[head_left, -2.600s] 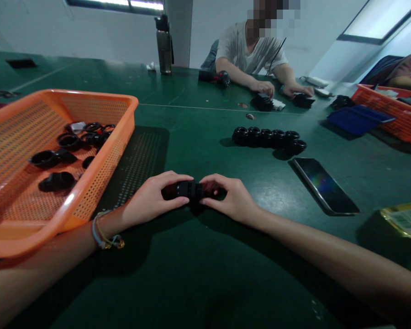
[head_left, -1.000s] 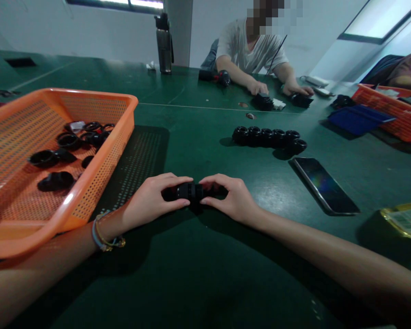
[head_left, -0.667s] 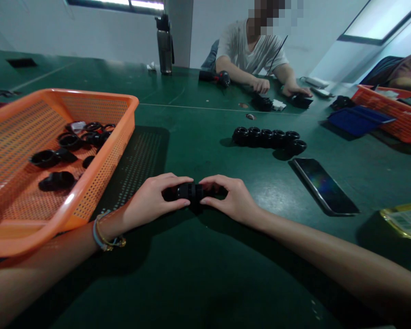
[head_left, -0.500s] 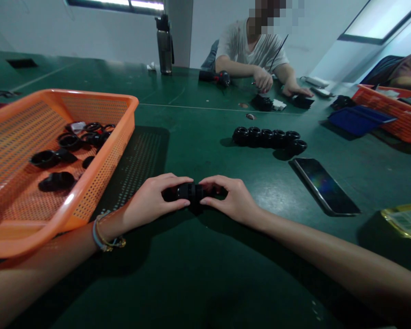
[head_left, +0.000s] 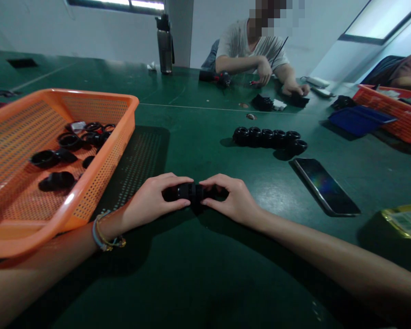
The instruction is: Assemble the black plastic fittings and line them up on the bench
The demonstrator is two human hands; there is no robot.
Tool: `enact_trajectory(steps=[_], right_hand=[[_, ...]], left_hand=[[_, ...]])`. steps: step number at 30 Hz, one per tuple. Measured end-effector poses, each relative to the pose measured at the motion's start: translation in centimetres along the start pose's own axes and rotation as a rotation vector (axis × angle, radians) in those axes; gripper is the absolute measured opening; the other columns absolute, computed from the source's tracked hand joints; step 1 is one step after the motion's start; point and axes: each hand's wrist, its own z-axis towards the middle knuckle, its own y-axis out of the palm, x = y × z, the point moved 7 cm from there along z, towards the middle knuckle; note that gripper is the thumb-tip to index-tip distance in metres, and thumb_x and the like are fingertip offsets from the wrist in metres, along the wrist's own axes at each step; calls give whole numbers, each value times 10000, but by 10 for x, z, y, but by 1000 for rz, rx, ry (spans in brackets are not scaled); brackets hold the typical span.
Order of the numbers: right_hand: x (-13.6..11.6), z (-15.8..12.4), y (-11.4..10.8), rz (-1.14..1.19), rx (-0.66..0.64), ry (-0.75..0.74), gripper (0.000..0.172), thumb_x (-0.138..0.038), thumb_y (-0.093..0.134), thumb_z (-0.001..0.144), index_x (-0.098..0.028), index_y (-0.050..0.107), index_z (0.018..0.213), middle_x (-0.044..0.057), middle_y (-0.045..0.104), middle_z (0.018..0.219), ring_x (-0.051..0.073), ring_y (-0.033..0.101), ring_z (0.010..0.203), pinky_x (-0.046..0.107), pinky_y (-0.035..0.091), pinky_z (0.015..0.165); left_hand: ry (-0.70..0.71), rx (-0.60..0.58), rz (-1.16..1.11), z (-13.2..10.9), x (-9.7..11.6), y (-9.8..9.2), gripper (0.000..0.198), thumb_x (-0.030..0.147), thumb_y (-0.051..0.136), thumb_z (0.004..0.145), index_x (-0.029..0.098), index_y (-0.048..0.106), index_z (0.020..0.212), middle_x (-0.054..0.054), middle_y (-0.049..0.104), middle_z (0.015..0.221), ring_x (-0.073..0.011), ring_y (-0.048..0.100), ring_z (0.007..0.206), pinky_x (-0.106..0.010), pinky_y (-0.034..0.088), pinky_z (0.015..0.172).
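Observation:
Between my hands, low over the green table, is a black ribbed cylindrical part (head_left: 191,192). My left hand (head_left: 160,193) grips its left end between thumb and fingers, and a bracelet circles that wrist. On the part's right end, my right hand (head_left: 228,196) closes with thumb and fingertips. Whether it is one piece or two joined pieces I cannot tell in the dark. Beyond my right hand stands a row of glossy black round parts (head_left: 267,137), with one more lying in front of the row.
At left, an orange basket (head_left: 102,178) holds loose black parts. A phone (head_left: 325,186) and a yellow-edged box (head_left: 406,221) lie at right. Farther off are a bottle (head_left: 165,45), a blue tray (head_left: 361,119), another orange basket (head_left: 387,114) and a co-worker (head_left: 250,55) handling black pieces.
The black part's two ends sit slightly closer together between my hands, which have barely moved. Across the table, the co-worker's hands have shifted a little.

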Motion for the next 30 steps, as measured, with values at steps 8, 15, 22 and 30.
enact_trajectory(steps=[8, 15, 22, 30], right_hand=[[2, -1, -1, 17, 24, 31, 288, -114, 713, 677, -182, 625, 943, 15, 695, 849, 141, 626, 760, 269, 494, 651], [2, 0, 0, 24, 16, 35, 264, -131, 711, 690, -184, 635, 938, 13, 698, 843, 139, 627, 756, 269, 496, 657], [2, 0, 0, 34, 6, 50, 253, -148, 707, 702, -185, 643, 944, 21, 703, 848, 147, 636, 762, 283, 504, 677], [2, 1, 1, 34, 2, 48, 242, -164, 710, 706, -181, 651, 940, 22, 708, 836, 148, 639, 750, 284, 504, 676]], left_hand=[[4, -1, 1, 0, 0, 0, 392, 365, 626, 748, 189, 642, 1098, -34, 675, 953, -173, 625, 862, -262, 463, 797], [-16, -9, 8, 0, 0, -1, 387, 374, 615, 749, 205, 642, 1095, -30, 679, 959, -178, 622, 861, -275, 471, 807], [-5, -8, 12, 0, 0, -1, 392, 377, 616, 752, 199, 638, 1101, -37, 678, 966, -182, 622, 866, -279, 470, 809], [2, -11, 25, 0, 1, 1, 397, 368, 611, 759, 178, 635, 1107, -45, 676, 969, -187, 624, 874, -285, 471, 807]])
